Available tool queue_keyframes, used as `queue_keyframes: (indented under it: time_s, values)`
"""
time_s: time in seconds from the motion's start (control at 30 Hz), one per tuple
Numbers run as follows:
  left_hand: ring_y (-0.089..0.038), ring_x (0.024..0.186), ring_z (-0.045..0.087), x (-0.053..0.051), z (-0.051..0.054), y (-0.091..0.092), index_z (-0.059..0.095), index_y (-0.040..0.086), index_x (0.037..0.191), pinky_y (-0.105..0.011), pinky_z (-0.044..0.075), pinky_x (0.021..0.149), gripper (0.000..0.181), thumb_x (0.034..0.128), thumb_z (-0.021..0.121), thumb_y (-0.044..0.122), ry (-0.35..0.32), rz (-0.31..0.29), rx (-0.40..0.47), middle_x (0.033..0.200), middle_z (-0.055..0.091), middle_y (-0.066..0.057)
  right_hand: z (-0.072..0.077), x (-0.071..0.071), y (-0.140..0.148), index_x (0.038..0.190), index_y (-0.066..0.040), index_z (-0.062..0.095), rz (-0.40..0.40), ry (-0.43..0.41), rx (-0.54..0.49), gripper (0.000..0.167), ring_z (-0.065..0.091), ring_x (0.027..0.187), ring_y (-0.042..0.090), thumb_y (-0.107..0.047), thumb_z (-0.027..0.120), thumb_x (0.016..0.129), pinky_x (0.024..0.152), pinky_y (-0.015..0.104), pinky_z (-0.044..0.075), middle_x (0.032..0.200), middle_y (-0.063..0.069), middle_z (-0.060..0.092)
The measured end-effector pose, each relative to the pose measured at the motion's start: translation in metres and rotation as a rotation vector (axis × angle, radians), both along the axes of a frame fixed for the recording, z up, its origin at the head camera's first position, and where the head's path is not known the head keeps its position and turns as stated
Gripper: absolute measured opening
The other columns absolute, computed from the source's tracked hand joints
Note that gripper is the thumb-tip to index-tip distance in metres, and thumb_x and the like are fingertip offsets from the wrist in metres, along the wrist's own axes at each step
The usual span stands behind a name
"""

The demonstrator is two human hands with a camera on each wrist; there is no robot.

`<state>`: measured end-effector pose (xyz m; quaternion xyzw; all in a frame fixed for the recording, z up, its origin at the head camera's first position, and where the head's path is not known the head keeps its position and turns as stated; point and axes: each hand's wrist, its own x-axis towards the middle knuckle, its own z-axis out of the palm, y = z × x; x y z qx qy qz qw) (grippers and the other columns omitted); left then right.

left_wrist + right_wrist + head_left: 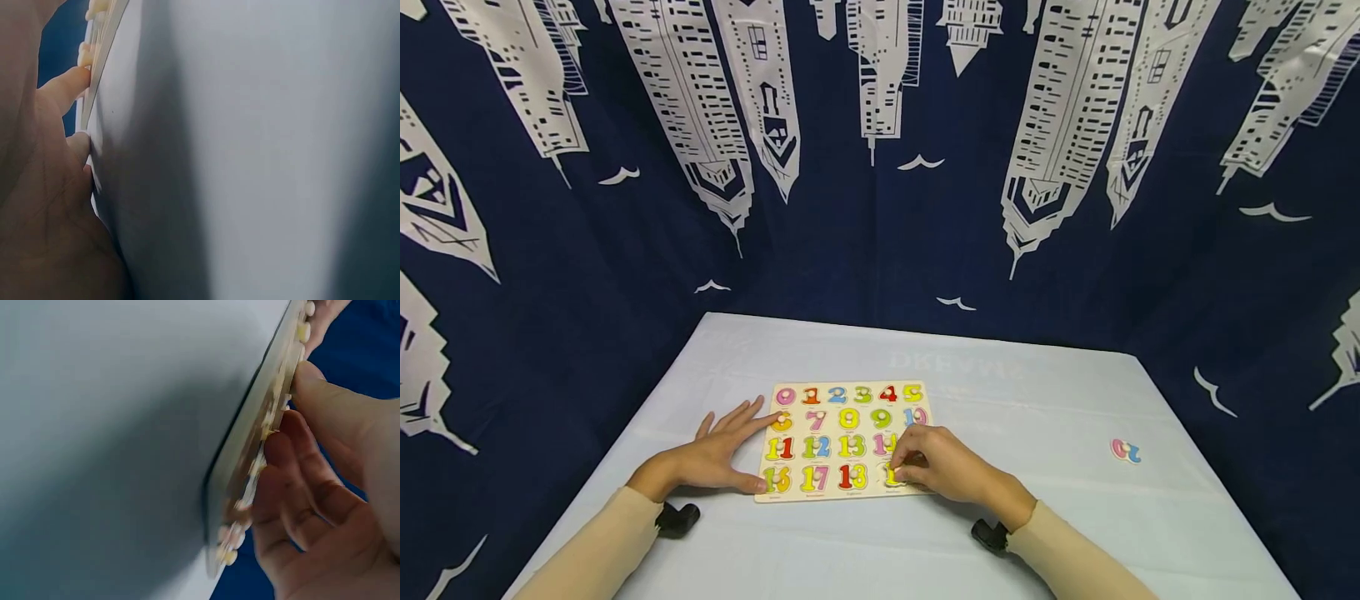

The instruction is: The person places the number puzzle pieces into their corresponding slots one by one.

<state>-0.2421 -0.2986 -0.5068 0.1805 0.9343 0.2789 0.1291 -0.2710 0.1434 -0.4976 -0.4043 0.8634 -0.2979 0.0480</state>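
Note:
A wooden number puzzle board [865, 492] lies on the table, with rows of coloured number pieces with small knobs. My left hand [718, 450] is spread at its left side, a fingertip at the yellow 6 [782, 421] and the thumb on the lower left corner by the 16 [777, 480]. At the lower right my right hand [943, 462] pinches a yellow number piece [891, 477] at its slot; the hand hides part of it and the board around it. In the right wrist view the thumb and curled fingers are close over the board's edge [234, 481].
A loose pink and blue number piece [1126, 451] lies on the white table [1037, 392], to the right of the board. Behind and beside the table hangs a dark blue cloth [880, 250] printed with white buildings and birds.

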Motion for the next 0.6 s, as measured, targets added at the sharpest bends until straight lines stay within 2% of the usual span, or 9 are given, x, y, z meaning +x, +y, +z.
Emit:
queue_keyframes:
  time_s: [0.17, 0.33, 0.6]
  values:
    - [-0.057, 0.182, 0.003, -0.001, 0.003, -0.001, 0.037, 0.021, 0.183, -0.091, -0.011, 0.136, 0.12, 0.0866, 0.099, 0.057, 0.009, 0.006, -0.003, 0.198, 0.006, -0.023, 0.0, -0.001, -0.014, 0.108, -0.017, 0.088, 0.022, 0.01, -0.004, 0.005, 0.066, 0.096, 0.002, -0.015, 0.09, 0.104, 0.086, 0.022, 0.061, 0.108, -0.005, 0.079]
    - [-0.057, 0.182, 0.003, -0.001, 0.003, -0.002, 0.037, 0.02, 0.183, -0.091, -0.011, 0.136, 0.12, 0.0866, 0.099, 0.056, 0.016, 0.003, -0.001, 0.197, 0.006, -0.023, 0.0, -0.002, -0.021, 0.107, -0.015, 0.089, 0.008, 0.0, -0.003, 0.006, 0.066, 0.093, 0.005, -0.012, 0.092, 0.102, 0.083, 0.02, 0.062, 0.108, -0.003, 0.078]
    - [-0.057, 0.182, 0.002, -0.001, 0.001, 0.001, 0.038, 0.02, 0.183, -0.091, -0.013, 0.135, 0.12, 0.0853, 0.099, 0.055, -0.001, 0.004, 0.015, 0.198, 0.005, -0.022, 0.0, 0.003, -0.011, 0.114, -0.012, 0.087, -0.022, -0.055, -0.037, 0.013, 0.067, 0.093, 0.0, -0.015, 0.093, 0.102, 0.084, 0.025, 0.066, 0.109, -0.001, 0.08]
